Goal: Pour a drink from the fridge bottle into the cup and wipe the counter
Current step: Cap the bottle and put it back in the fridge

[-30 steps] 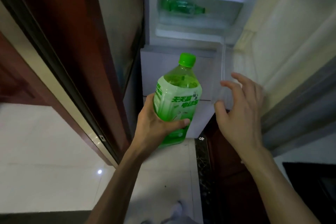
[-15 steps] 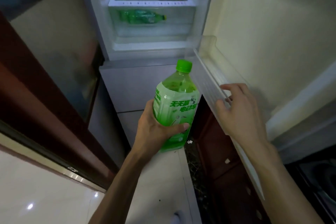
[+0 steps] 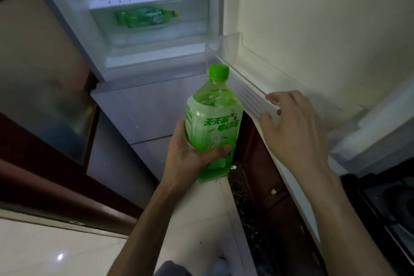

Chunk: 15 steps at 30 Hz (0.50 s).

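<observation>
Right fingers (image 3: 272,98) newly on door shelf (image 3: 251,94)

Green bottle (image 3: 212,125): label carries large white Chinese characters, first line opening "天天", the remainder too blurred to read. Small characters at its 1 o'clock corner, illegible. No other legible text.

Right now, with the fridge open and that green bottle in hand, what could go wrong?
The left hand alone grips the green bottle low on its body; it looks nearly full, so it might slip. The right hand rests on the fridge door shelf edge; swinging the door shut could pinch fingers or bump the bottle.
</observation>
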{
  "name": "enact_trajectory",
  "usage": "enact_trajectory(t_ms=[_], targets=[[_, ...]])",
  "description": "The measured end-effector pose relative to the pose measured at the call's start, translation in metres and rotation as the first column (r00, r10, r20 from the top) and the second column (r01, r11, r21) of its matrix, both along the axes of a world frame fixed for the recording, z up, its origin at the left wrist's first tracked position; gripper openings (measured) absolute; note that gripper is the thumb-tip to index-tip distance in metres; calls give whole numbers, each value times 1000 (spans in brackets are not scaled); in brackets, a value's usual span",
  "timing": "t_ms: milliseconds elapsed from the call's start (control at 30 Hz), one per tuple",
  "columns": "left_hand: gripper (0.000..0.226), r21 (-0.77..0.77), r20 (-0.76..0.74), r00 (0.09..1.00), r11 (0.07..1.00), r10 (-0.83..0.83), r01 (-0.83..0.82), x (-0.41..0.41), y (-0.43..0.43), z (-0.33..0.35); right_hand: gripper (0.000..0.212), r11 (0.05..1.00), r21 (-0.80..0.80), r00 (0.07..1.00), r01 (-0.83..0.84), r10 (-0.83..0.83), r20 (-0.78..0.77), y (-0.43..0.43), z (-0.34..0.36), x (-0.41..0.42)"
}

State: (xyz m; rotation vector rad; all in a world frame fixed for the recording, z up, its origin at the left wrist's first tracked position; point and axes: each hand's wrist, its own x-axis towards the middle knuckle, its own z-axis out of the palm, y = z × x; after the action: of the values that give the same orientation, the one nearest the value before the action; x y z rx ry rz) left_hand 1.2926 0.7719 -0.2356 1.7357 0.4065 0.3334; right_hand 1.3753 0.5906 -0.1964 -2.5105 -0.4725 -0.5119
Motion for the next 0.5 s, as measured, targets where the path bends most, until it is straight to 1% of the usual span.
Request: enact_trajectory(t_ms=[133,200,300,367,433,500], targets=[[79,12,10,1000,1000,-17,17,13,0,4,36,1000,2,1000,-5,5,-3,-11,2,6],[79,12,26,999,1000,-19,18,19,1,6,34,1000,17,1000,-16,16,-12,-14,3,11],[83,40,53,998,999,-16,14,28,6,8,30,997,71,999,-37,39,-29,-10,4,18],[82,65,73,997,998,-13,8,34,13,9,30,992,108,997,-69,72,-17,-1,9,24],[79,78,95,995,997,-13,6,40,22,12,31,976,176,991,-127,131,-9,13,19,31],[77,89,118,993,996,-12,2,47,33,14,32,927,305,972,-220,234,-10,29,32,37]])
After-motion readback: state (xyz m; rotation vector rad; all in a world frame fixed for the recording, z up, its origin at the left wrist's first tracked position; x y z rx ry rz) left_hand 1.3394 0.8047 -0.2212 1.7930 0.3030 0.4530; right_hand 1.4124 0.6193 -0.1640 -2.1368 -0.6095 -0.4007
